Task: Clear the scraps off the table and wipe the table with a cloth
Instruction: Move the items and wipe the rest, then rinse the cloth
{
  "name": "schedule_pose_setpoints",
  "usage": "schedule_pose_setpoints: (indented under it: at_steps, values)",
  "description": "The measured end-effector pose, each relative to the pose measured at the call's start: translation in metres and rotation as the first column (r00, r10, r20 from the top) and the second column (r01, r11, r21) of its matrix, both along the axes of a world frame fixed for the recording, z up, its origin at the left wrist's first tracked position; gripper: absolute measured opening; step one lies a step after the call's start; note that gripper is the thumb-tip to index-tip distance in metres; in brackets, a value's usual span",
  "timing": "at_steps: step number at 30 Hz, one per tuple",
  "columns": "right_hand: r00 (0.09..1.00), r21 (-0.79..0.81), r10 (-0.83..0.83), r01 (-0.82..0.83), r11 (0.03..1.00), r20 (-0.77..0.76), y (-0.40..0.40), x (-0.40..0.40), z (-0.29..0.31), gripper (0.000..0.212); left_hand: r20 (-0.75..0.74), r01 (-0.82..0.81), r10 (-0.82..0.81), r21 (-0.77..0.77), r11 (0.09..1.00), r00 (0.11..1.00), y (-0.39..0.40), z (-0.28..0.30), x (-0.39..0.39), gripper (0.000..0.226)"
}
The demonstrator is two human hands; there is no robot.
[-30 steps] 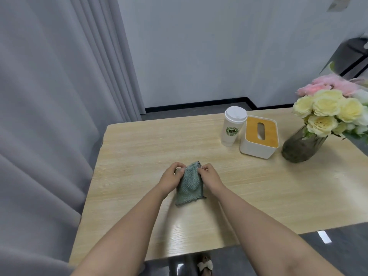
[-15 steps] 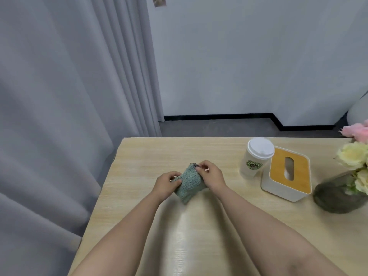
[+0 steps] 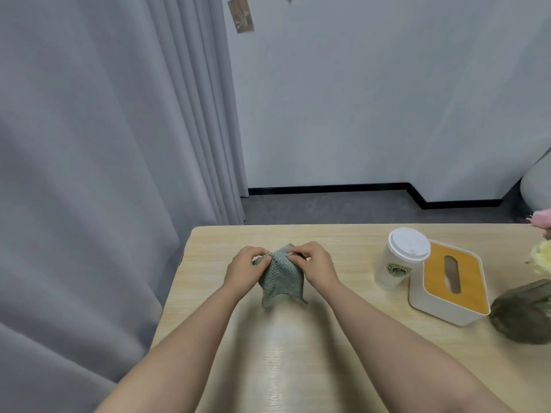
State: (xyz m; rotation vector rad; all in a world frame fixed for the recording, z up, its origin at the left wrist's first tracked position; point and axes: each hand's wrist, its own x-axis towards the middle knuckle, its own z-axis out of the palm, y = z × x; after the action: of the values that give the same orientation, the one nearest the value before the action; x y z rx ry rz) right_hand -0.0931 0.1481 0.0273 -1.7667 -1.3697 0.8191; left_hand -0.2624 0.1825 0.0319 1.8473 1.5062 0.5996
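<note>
Green waffle-weave cloth (image 3: pixel 281 277) hangs between the two hands above the table (image 3: pixel 208 263), its lower corners drooping toward the wood. The left hand (image 3: pixel 244 271) pinches its upper left edge and the right hand (image 3: pixel 317 268) pinches the upper right, each grip closed on fabric. No scraps show on the table, so this looks like the wiping step, with the cloth being arranged. Next it likely needs flattening onto the wood below the grip, then sweeping, minding the cup (image 3: pixel 399 259) and tissue box (image 3: pixel 450 283) off to the right.
</note>
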Motion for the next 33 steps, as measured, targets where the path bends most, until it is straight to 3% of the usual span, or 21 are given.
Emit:
schedule_pose_setpoints:
  at_steps: [7,13,20,29,33]
  values:
    - [0.995,0.038,-0.080,0.082,0.996,-0.056,0.004,-0.009,0.029,0.009,-0.010,0.133,-0.132,0.120,0.984,0.991,0.004,0.015,-0.013,0.017]
    - [0.995,0.087,-0.085,0.090,0.992,-0.053,0.008,-0.009,0.049,0.012,0.010,0.294,-0.294,-0.043,0.955,0.956,0.005,0.024,-0.024,0.015]
    - [0.996,0.107,-0.082,0.083,0.991,-0.015,0.009,-0.003,0.057,0.008,-0.080,0.233,-0.248,-0.159,0.959,0.965,0.010,0.015,-0.043,0.025]
    - [0.974,0.082,-0.217,0.221,0.972,-0.061,0.012,0.005,0.051,0.015,-0.249,0.110,-0.151,-0.173,0.979,0.956,0.019,0.011,-0.075,0.001]
    - [0.955,0.061,-0.291,0.294,0.954,-0.055,0.011,0.009,0.048,0.016,-0.191,-0.016,-0.013,-0.147,0.989,0.981,0.021,0.014,-0.083,0.022]
